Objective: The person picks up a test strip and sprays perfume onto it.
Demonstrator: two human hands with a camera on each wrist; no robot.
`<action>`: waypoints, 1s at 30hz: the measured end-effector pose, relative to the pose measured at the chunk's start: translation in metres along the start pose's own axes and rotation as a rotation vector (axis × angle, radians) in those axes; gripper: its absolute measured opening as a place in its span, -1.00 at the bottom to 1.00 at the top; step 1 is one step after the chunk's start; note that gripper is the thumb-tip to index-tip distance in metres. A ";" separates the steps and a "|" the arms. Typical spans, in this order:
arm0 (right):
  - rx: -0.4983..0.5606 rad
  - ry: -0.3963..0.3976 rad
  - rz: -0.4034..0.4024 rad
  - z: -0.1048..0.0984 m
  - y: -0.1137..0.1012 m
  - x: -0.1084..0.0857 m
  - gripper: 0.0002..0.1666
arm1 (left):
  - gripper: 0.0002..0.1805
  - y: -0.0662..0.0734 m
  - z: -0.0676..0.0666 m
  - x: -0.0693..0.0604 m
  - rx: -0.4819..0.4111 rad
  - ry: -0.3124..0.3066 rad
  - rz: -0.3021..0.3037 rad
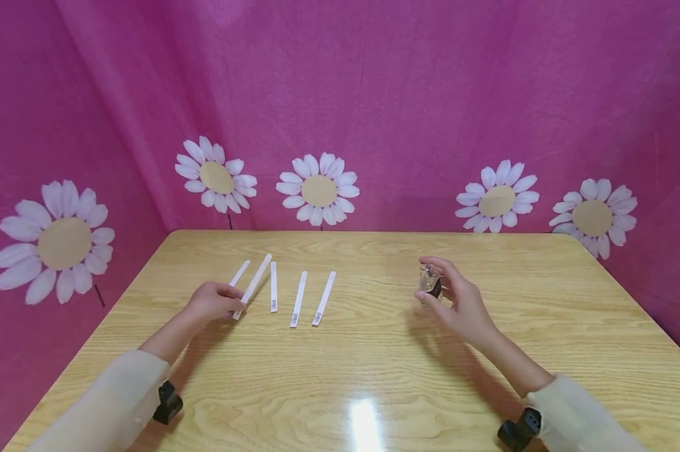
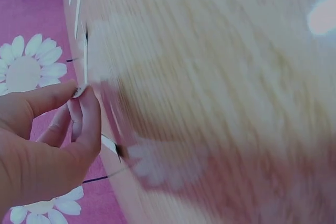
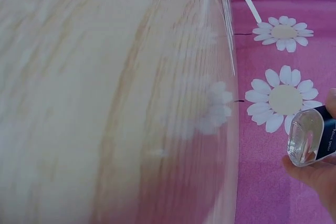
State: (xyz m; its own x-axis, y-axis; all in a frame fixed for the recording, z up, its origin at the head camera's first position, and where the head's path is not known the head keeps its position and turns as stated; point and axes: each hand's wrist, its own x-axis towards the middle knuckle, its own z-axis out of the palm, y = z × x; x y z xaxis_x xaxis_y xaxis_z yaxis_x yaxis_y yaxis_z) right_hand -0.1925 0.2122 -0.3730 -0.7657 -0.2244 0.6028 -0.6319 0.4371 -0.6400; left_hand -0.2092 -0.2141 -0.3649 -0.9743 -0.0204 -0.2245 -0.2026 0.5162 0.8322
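Note:
Between thumb and fingers, my left hand [image 1: 214,300] pinches the printed lower end of a white perfume test strip [image 1: 256,281]. Its other end slants up and away to the right, above the table. Another strip [image 1: 240,272] lies just behind this hand, partly hidden by it. To the right lie more strips, among them a short-looking one [image 1: 274,287] and a farther one [image 1: 324,297], each printed at the near end. My right hand [image 1: 465,307] grips a small clear glass perfume bottle [image 3: 307,137] with a dark label, held above the table's right half.
The wooden table [image 1: 340,358] has a glossy top that reflects a bright light near its front. A pink curtain [image 1: 396,113] with large white daisies stands along the back and sides. A small black camera [image 1: 168,402] sits at the left wrist, another [image 1: 519,429] at the right.

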 end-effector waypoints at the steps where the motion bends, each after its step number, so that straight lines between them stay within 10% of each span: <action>1: 0.001 -0.003 0.004 0.001 0.000 0.000 -0.28 | -0.60 0.000 0.001 0.000 -0.043 -0.016 -0.002; 7: 0.011 -0.013 -0.008 0.005 -0.002 0.002 -0.31 | -0.56 0.002 0.010 -0.001 -0.181 -0.096 0.020; 30: -0.031 -0.011 -0.050 0.030 -0.020 0.020 -0.35 | -0.62 0.032 0.049 0.007 -0.160 -0.256 0.056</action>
State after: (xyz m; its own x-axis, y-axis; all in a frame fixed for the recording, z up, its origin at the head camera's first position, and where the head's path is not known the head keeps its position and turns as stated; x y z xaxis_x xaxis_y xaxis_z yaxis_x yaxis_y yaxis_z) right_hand -0.1984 0.1726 -0.3625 -0.7343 -0.2559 0.6288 -0.6658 0.4520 -0.5936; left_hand -0.2172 -0.1557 -0.3644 -0.9318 0.2315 -0.2795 -0.1819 0.3685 0.9117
